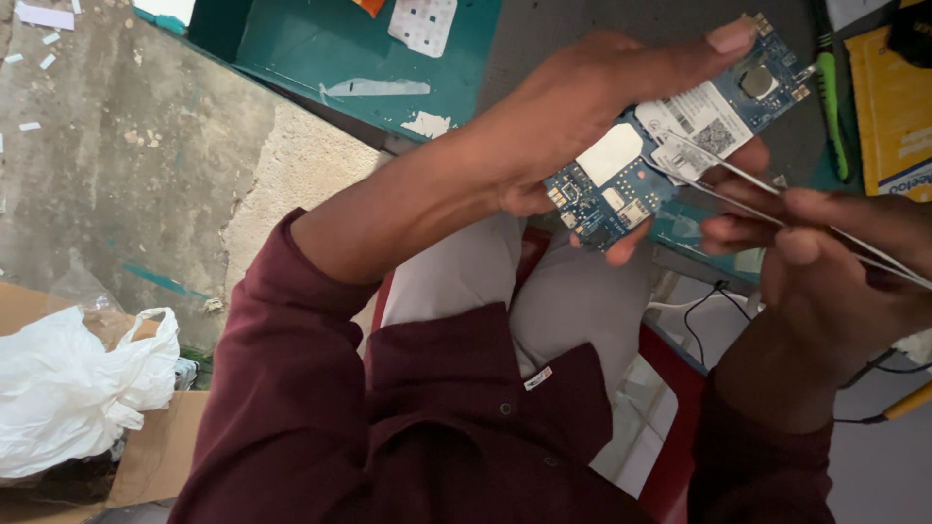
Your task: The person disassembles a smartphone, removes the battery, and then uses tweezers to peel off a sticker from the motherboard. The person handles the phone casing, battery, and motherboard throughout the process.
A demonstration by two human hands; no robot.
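My left hand (pixel 582 107) holds a long blue circuit board (pixel 621 180) by its edges, tilted, above my lap. The board carries white labels, a silvery shield and a round metal part near its far end. My right hand (pixel 825 262) grips thin metal tweezers (pixel 777 209); their tips rest on the board by the white label. Both arms wear dark red sleeves.
A green workbench (pixel 320 49) with torn stickers stands ahead. A green-handled tool (pixel 830 97) and a yellow padded envelope (pixel 893 107) lie at the right. A cardboard box (pixel 146 446) with a white plastic bag (pixel 78 388) sits lower left on concrete floor. Black wires (pixel 709 311) hang near a red seat.
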